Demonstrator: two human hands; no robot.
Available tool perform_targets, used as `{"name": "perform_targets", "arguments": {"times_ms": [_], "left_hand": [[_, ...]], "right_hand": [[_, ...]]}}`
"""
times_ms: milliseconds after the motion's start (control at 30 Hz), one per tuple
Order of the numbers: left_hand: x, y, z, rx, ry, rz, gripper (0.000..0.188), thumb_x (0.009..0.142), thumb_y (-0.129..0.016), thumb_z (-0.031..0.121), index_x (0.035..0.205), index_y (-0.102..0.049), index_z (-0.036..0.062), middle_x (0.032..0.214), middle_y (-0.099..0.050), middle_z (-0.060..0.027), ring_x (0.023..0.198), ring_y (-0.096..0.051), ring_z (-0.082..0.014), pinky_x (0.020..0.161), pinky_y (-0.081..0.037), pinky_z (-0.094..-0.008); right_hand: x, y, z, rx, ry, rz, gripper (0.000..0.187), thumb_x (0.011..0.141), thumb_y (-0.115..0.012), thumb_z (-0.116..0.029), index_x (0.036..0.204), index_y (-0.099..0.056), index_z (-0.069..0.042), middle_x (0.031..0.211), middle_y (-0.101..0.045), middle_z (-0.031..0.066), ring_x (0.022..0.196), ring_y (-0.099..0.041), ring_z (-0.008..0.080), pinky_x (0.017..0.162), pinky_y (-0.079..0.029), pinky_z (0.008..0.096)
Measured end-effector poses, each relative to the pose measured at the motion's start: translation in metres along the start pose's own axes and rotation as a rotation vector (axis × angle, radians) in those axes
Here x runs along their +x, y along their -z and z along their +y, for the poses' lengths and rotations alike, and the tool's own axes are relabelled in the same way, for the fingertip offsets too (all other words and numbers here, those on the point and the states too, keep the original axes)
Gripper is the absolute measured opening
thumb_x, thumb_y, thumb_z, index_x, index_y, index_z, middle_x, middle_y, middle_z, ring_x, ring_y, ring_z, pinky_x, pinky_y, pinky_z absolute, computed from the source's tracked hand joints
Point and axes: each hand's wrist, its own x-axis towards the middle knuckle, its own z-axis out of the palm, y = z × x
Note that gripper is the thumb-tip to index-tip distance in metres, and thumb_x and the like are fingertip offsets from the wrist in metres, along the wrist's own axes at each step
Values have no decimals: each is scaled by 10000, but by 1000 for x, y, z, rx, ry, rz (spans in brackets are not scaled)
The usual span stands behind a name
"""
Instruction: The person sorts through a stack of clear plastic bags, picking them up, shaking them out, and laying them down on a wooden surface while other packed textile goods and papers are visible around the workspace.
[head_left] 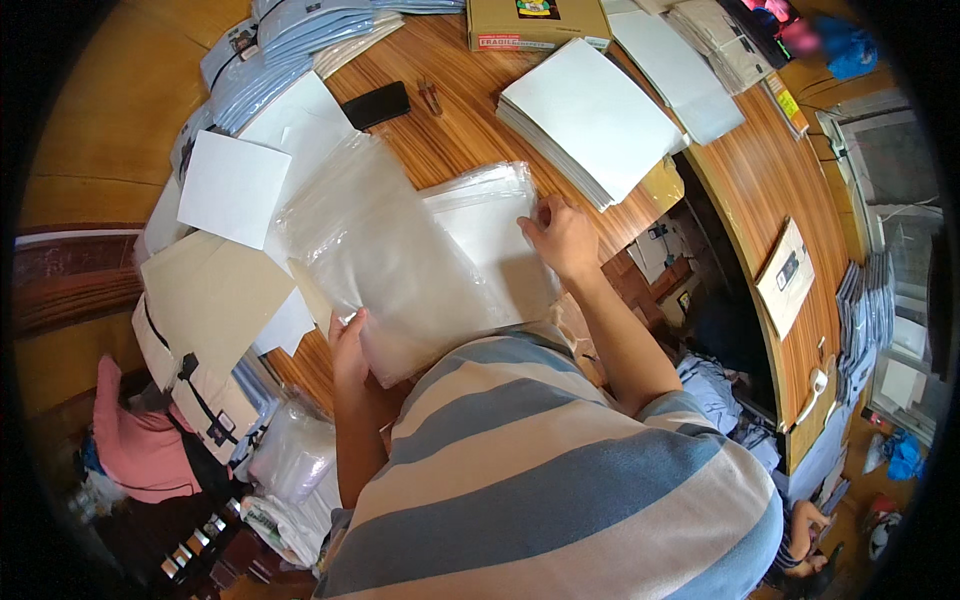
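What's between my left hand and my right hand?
Between the left hand and right hand, the head view shows clear plastic sleeves, then a white stack.

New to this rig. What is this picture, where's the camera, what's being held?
No machine here: the two bare hands belong to the person wearing the camera. The one picture comes from a fisheye camera on their head, looking down, so straight edges bend near the rim. The striped shirt is the wearer's own.

The left hand holds clear plastic sleeving by its edge; I can't tell how many layers. The right hand is at the edge of a whitish pile.

Also on the wood-grain table: a black phone and a thick stack of white sheets.
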Motion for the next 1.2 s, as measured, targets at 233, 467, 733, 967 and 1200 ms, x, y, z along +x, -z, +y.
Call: {"name": "perform_targets", "arguments": {"times_ms": [233,467,733,967,1200], "left_hand": [[-2,-7,2,-7,-35,-49,417,986,-655,75,1380,-518,51,1154,-650,-38,1031,-621,-155,919,-502,-320],[-4,-12,4,-18,-17,-43,414,987,-647,51,1380,-520,36,1142,-655,-42,1035,-620,-153,922,-503,-323],[-1,-3,1,42,-47,-43,452,984,-651,46,1411,-502,41,1153,-652,-58,1043,-622,-167,935,-508,-329],[-10,-19,9,-23,-12,-17,445,989,-639,42,1412,-500,42,1163,-655,-50,1040,-621,-152,933,-506,-322],[-6,-16,3,-34,-25,-34,436,992,-627,36,1411,-505,34,1173,-656,-47,1046,-619,-155,936,-500,-316]], "right_hand": [[0,-7,12,133,6,5,239,923,-690,-210,995,-660,16,920,-715,217,844,-694,411,773,-553,479],[-2,-10,-1,540,-66,-50,222,928,-700,-157,996,-653,49,860,-712,217,783,-712,358,724,-553,425],[-5,15,-18,136,78,-164,142,905,-701,-139,951,-741,-11,825,-722,217,779,-704,414,715,-553,469],[-2,2,-16,259,29,-76,159,869,-739,-145,923,-746,5,926,-709,238,838,-704,394,764,-559,441],[3,-11,-14,376,49,-24,154,826,-776,-108,898,-743,24,956,-672,231,825,-689,349,765,-555,417]]}}
